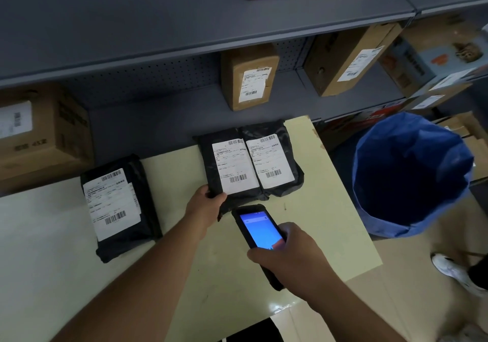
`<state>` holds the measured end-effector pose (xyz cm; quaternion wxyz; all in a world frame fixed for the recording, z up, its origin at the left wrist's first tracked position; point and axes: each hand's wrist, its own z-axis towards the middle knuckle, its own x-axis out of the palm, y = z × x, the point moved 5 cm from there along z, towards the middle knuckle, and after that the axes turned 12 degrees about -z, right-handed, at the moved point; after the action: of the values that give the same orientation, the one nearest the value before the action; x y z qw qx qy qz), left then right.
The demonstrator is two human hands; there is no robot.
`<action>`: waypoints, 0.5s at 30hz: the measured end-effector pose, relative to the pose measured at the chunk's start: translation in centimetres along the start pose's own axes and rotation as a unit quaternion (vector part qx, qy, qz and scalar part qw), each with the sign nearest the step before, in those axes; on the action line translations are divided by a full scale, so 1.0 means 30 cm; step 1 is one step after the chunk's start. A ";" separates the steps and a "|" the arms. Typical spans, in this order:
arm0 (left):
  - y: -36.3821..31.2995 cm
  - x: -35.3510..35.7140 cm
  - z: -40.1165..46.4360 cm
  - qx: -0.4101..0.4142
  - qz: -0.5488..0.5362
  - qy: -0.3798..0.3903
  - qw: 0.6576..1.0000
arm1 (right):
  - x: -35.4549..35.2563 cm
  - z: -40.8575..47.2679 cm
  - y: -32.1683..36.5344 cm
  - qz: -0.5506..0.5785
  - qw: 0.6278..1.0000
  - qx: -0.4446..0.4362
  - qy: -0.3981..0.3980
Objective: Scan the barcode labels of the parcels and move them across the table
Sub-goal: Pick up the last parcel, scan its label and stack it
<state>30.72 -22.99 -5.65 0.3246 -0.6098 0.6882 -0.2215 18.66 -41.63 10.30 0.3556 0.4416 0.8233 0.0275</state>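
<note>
Three black plastic parcels with white barcode labels lie on the pale table (324, 222). One parcel (120, 207) rests alone at the left. Two lie side by side at the far right: the middle parcel (232, 164) and the right parcel (274, 156). My left hand (206, 204) grips the near left corner of the middle parcel. My right hand (287, 257) holds a black handheld scanner (258, 228) with a lit blue screen, its top end just short of that parcel's near edge.
Grey shelves behind the table hold cardboard boxes (249, 76) with labels. A blue-lined bin (412, 175) stands right of the table. A large box (42, 135) sits at the far left. A white shoe (449, 267) shows on the floor at right.
</note>
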 end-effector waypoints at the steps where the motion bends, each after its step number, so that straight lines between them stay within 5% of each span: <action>1: -0.003 -0.010 -0.002 0.006 0.005 0.002 1.000 | 0.007 -0.003 0.009 -0.001 1.000 -0.003 0.001; 15: -0.007 -0.322 -0.100 0.038 0.025 -0.024 0.999 | 0.195 -0.088 0.173 -0.049 0.997 -0.060 0.028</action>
<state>29.15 -13.81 -1.72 0.3694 -0.5848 0.6865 -0.2241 18.62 -33.41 10.86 0.3594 0.3775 0.8504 0.0719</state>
